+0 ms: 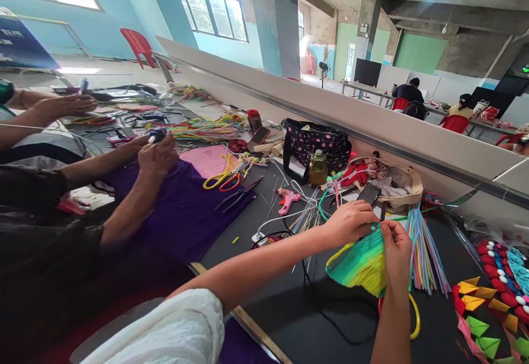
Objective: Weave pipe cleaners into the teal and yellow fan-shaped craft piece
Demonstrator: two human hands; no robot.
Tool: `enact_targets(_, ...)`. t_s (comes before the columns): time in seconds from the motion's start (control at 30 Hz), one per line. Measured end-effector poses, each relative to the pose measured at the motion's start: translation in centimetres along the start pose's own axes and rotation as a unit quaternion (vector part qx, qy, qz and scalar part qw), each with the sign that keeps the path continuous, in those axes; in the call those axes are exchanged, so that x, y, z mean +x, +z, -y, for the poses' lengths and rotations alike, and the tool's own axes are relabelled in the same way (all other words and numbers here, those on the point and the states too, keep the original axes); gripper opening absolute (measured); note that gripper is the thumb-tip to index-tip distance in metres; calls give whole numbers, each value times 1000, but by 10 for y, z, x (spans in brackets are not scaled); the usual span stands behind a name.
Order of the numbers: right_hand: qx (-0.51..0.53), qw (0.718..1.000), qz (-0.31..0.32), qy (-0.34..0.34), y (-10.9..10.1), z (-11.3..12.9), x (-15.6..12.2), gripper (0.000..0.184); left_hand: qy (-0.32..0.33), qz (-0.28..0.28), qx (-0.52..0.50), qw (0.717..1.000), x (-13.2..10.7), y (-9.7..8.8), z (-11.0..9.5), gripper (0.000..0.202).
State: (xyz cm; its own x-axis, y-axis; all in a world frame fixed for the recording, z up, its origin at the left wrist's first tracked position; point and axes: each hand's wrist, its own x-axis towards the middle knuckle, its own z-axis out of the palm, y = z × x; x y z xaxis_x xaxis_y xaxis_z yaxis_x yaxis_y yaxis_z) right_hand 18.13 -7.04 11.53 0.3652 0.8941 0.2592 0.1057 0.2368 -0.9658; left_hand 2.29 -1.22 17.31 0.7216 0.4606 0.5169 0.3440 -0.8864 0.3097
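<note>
A fan-shaped piece of green, teal and yellow pipe cleaners (363,267) hangs between my hands above the black table. At its top edge, the fingers of my left hand (351,223) are closed in a pinch. My right hand (397,242) grips the same edge from the right, thumb and fingertips close to those of the left. The fingers cover the exact spot they work on. Below my right wrist lies a yellow and red loop (415,317), apparently scissor handles, partly hidden by the forearm. Loose pastel pipe cleaners (425,253) lie just beyond that hand.
A pink glue gun (288,201), pliers (239,194) and yellow-handled scissors (219,181) lie left of my arm. A jar (318,168), dotted bag (318,140) and cloth basket (407,187) stand along the divider (372,113). At left, a co-worker's hands (159,154) handle something small.
</note>
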Motion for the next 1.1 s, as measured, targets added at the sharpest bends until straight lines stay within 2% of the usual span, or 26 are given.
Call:
enact_targets(0.07,-11,1000,-3,-7,0,1,0,34,-21,-17,-24,999,0,1,0,15)
enact_targets(0.13,-33,999,-12,-24,0,2,0,35,-75,-38,-92,992,2,3,0,21)
enact_targets(0.2,-57,997,-22,-44,1,5,-1,36,-159,-48,-216,962,4,5,1,29)
enact_targets(0.27,-78,994,-33,-65,2,8,-3,35,-249,-33,-374,893,5,7,2,33)
enact_targets(0.37,-102,988,-59,-96,3,14,-7,34,-370,4,-574,730,7,11,2,36)
enact_targets(0.43,-114,985,-71,-106,4,16,-9,32,-426,15,-644,635,7,14,1,39)
enact_targets(0.47,-118,984,-74,-109,4,16,-9,32,-439,17,-662,608,7,17,0,40)
enact_targets(0.5,-120,984,-74,-111,4,16,-9,32,-438,17,-668,601,6,19,-1,41)
enact_targets(0.53,-122,984,-74,-111,3,15,-8,32,-425,7,-662,617,5,21,-2,41)
enact_targets(0.57,-123,983,-75,-110,2,14,-7,33,-402,-16,-642,653,3,23,-3,41)
enact_targets(0.63,-120,984,-80,-105,1,11,-5,35,-332,-103,-533,771,-2,25,-5,41)
enact_targets(0.7,-109,986,-83,-92,0,10,-4,36,-237,-185,-340,891,-8,25,-7,34)
enact_targets(0.73,-101,988,-84,-85,0,10,-4,37,-185,-194,-236,934,-11,24,-8,28)
enact_targets(0.77,-93,989,-84,-81,0,10,-4,37,-134,-187,-142,963,-14,24,-9,23)
enact_targets(0.83,-85,990,-82,-78,1,11,-5,37,-53,-154,-2,987,-17,22,-10,20)
enact_targets(0.9,-83,990,-82,-84,2,12,-6,36,-17,-136,75,988,-18,21,-11,22)
enact_targets(1.1,-60,990,-97,-81,6,9,-6,35,-18,-142,118,983,-12,18,-13,21)
